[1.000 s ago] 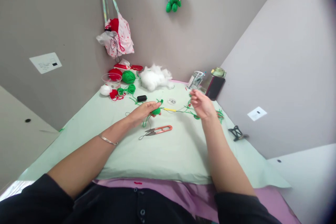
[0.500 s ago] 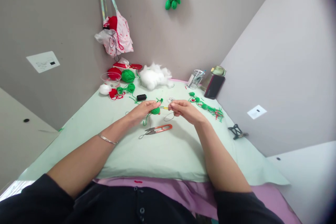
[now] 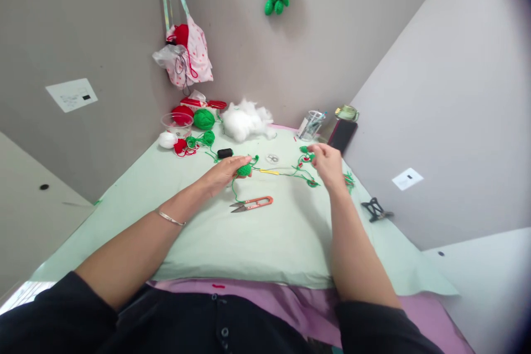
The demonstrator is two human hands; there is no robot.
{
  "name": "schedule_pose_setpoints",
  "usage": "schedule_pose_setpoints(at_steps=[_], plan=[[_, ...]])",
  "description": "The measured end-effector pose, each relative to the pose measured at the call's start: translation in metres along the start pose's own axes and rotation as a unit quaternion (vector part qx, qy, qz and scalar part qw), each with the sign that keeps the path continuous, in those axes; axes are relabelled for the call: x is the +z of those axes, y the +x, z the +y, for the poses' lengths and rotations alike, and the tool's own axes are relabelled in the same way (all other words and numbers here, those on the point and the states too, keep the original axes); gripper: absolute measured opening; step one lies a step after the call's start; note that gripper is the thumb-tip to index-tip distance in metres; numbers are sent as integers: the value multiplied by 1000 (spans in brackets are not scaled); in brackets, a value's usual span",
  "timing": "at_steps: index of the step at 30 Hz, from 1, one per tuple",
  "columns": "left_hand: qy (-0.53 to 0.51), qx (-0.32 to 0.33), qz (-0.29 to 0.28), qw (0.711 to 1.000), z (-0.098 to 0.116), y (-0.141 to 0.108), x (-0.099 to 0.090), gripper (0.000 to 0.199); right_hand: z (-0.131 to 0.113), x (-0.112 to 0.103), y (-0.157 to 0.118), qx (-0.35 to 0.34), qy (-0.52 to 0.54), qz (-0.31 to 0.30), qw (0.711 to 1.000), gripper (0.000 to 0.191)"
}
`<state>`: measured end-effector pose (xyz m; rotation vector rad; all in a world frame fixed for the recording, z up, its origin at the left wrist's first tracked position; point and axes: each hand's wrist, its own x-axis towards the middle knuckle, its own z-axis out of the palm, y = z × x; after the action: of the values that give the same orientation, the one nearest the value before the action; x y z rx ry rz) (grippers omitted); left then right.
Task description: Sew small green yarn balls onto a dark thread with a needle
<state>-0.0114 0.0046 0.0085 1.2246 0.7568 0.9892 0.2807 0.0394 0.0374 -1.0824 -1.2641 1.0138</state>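
Green knitted piece (image 3: pixel 244 170): in left hand (image 3: pixel 227 171), fingers closed round it. Yellow-handled tool (image 3: pixel 269 172): just right of piece. Right hand (image 3: pixel 326 161): fingers curled, hold cannot be told. Step: apparently stitchwork; next move likely calls for steady left grip.

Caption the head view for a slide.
Left fingers hold a green crocheted piece beyond orange-handled thread snips; right fingers are well apart to the right.

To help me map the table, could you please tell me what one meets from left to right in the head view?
White ball, green yarn ball, black thread spool, green crocheted piece in the left hand, small pale disc, right hand, black clip.
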Motion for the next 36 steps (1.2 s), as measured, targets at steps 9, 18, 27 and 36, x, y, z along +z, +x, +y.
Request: schedule_pose_setpoints(at_steps=[9,18,27,36], plan=[[27,9,-38,999,-1,0,1,42,8,96,-49,68,-81,-295,950,44],[18,-7,-3,1000,-1,0,2,40,1,59,-26,44,-21,-141,989,37],[-17,-20,-1,1000,2,-1,4,34,6,46,-15,37,2,-73,997,37],[-66,-22,-21,997,-1,0,-3,40,-3,44,-17,28,49,-74,996,37]])
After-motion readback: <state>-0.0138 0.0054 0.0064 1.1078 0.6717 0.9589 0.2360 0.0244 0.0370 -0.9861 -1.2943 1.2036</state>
